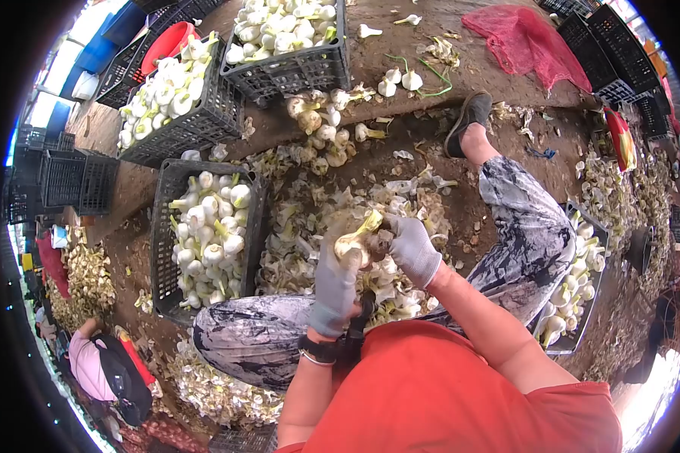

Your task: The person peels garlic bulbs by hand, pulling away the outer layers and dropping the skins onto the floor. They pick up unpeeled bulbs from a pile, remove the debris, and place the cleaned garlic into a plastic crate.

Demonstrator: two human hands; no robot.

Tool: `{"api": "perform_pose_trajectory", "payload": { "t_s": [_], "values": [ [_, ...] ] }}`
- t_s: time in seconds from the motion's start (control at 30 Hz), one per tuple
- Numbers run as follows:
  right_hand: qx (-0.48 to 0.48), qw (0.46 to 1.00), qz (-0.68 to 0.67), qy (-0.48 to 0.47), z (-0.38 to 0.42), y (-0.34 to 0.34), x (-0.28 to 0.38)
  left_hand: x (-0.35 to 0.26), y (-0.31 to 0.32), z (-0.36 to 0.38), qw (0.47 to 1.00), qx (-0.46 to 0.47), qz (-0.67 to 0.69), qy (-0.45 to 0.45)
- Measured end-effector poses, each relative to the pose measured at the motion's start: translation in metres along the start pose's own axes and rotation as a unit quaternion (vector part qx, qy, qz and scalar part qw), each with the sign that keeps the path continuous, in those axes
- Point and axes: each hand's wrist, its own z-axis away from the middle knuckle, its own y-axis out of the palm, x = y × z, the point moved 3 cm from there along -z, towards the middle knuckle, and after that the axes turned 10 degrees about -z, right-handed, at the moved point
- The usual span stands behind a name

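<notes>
A garlic bulb with a pale green stem stub is held in front of my body, over a heap of loose skins. My left hand, in a light grey glove, has its fingers wrapped round the bulb. My right hand, also gloved, is closed at the bulb's right side, with its fingertips against brownish outer skin or roots; exactly what they pinch is partly hidden. Left of my hands stands a black crate filled with cleaned white garlic bulbs.
Two more garlic-filled crates stand at the upper left. Another full crate is beside my right leg. Untrimmed bulbs lie ahead, near a pink mesh bag. A person bends at the lower left.
</notes>
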Motion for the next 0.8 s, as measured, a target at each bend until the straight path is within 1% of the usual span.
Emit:
{"api": "perform_pose_trajectory", "payload": {
  "t_s": [0.03,0.07,0.1,0.13,0.17,0.2,0.23,0.27,0.3,0.33,0.37,0.43,0.47,0.5,0.53,0.57,0.6,0.63,0.67,0.7,0.73,0.77,0.8],
  "values": [
    [0.001,1.000,0.000,0.001,0.000,0.000,-0.003,0.000,0.003,0.000,0.975,-0.016,0.200,-0.098],
    [-0.003,1.000,0.017,-0.014,0.000,0.000,-0.006,0.000,0.007,0.001,0.900,-0.031,0.390,-0.190],
    [-0.008,0.999,0.034,-0.028,0.000,-0.001,-0.009,-0.001,0.004,0.003,0.900,-0.032,0.390,-0.192],
    [-0.006,0.999,0.034,-0.026,0.000,-0.003,-0.011,0.001,0.002,0.007,0.862,-0.006,0.438,-0.254],
    [0.004,0.989,0.114,-0.090,0.000,-0.005,-0.008,0.004,0.001,0.010,0.817,0.020,0.483,-0.314],
    [0.016,0.969,0.192,-0.152,0.001,-0.005,-0.006,0.009,-0.002,0.014,0.798,0.059,0.467,-0.376],
    [0.017,0.970,0.190,-0.149,0.001,-0.005,-0.003,0.020,-0.008,0.016,0.797,0.057,0.466,-0.379],
    [0.042,0.939,0.272,-0.208,0.003,-0.001,0.008,0.029,-0.006,0.020,0.718,0.163,0.572,-0.362],
    [0.066,0.896,0.352,-0.265,0.002,0.003,0.014,0.022,-0.005,0.017,0.617,0.263,0.662,-0.333],
    [0.075,0.882,0.347,-0.310,-0.002,0.003,0.009,0.021,-0.007,0.017,0.675,0.257,0.574,-0.385],
    [0.074,0.883,0.346,-0.308,-0.002,0.001,0.011,0.017,-0.009,0.015,0.674,0.257,0.574,-0.388],
    [0.102,0.810,0.461,-0.349,0.002,0.004,0.017,0.014,-0.012,0.010,0.676,0.249,0.585,-0.372],
    [0.088,0.778,0.511,-0.354,0.003,0.004,0.014,0.011,-0.012,0.008,0.675,0.248,0.586,-0.375],
    [0.088,0.779,0.511,-0.352,0.002,0.002,0.013,0.008,-0.010,0.007,0.700,0.299,0.536,-0.366],
    [0.083,0.779,0.492,-0.379,0.001,0.001,0.013,0.005,-0.008,0.008,0.721,0.349,0.483,-0.354],
    [0.079,0.778,0.471,-0.407,0.000,-0.001,0.014,0.006,-0.004,0.008,0.720,0.348,0.484,-0.355],
    [0.063,0.791,0.443,-0.416,-0.002,-0.005,0.012,0.006,0.000,0.007,0.752,0.343,0.469,-0.312],
    [0.063,0.791,0.444,-0.416,-0.003,-0.010,0.008,0.003,0.004,0.005,0.781,0.337,0.453,-0.268],
    [0.036,0.932,0.265,-0.244,-0.011,-0.024,0.000,0.003,0.010,0.007,0.660,0.246,0.573,-0.418],
    [0.007,0.996,0.064,-0.054,-0.014,-0.036,-0.010,0.006,0.010,0.008,0.660,0.245,0.575,-0.416],
    [0.083,0.989,-0.121,0.029,-0.004,-0.044,-0.009,0.014,0.008,0.008,0.775,0.229,0.462,-0.367],
    [0.082,0.989,-0.119,0.029,-0.002,-0.043,-0.015,0.019,0.005,0.008,0.866,0.206,0.335,-0.308],
    [0.067,0.996,-0.052,0.027,-0.001,-0.038,-0.021,-0.012,0.000,-0.010,0.776,0.162,0.478,-0.377]
  ]
}}
